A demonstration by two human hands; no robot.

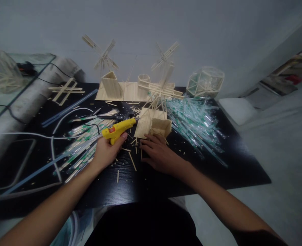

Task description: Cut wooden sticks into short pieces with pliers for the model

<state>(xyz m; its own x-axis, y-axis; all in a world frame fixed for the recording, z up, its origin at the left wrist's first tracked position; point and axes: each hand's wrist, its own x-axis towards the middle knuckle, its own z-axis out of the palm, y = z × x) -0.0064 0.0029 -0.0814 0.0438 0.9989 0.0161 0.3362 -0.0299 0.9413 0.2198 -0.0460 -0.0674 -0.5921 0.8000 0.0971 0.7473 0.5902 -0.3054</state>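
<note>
My left hand (107, 150) is wrapped round the handle of a yellow hot glue gun (120, 128), whose nozzle points right toward a windmill model. That model has a flat wooden base (143, 124), an open box of thin sticks (161, 126) and a wheel of stick blades (161, 91) above it. At the box's near side lies my right hand (159, 153), palm down with the fingers stretched out and partly spread. Its fingertips are at or beside the box's lower edge; whether they touch it I cannot tell. Loose short sticks (132, 161) are scattered between my hands.
Two other windmill models with a triangular tower (112, 85) and a round tower (143, 85) stand along the wall. Wrapped stick bundles (197, 119) are heaped on the right. A white cable (53, 147) loops across the left side. A stick polyhedron (205, 82) sits at the back right.
</note>
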